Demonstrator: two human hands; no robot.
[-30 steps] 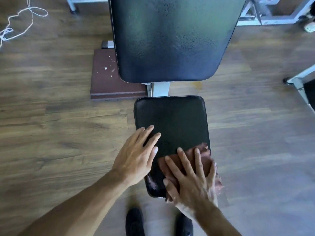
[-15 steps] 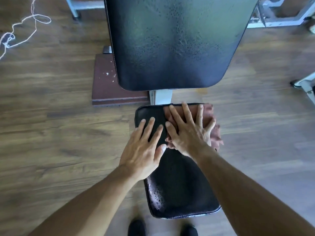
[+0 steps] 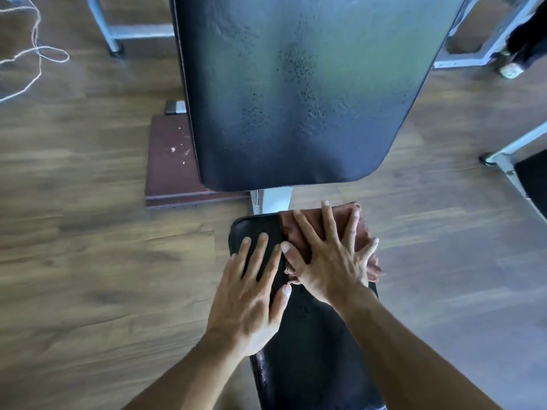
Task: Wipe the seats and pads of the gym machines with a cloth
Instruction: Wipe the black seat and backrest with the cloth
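The wooden floor [image 3: 88, 261] filled the view, and across it stretched the big black back pad [image 3: 296, 99] of the bench, speckled with droplets that looked like spray waiting for the wipe. It sat far of the work, untouched by either hand, so that surface looked still to do.

Nearer came the black seat pad [image 3: 310, 350], running from the far edge by the grey steel post [image 3: 273, 199] down to the near edge of the view. Its near stretch glistened, wet in patches, which suggested the cloth had something to lift there.

The right hand [image 3: 328, 261] lay flat on the far right corner of the seat, fingers [image 3: 330, 223] straight and spread wide, gripping nothing, simply pressing the reddish-brown cloth [image 3: 299, 229] down. That spread made sense: a broad palm puts even pressure over more cloth. The cloth itself sat under that hand, spilling a little off the seat's right edge.

The left hand [image 3: 251, 294] rested just beside it, on the far left part of the seat, fingers straight and relaxed, holding nothing. It looked like a brace, steadying the body while the other hand worked.

Off to the left, a dark red mat [image 3: 171, 164] lay on the floor beside the bench, and a loose white string [image 3: 35, 54] curled at the far left.
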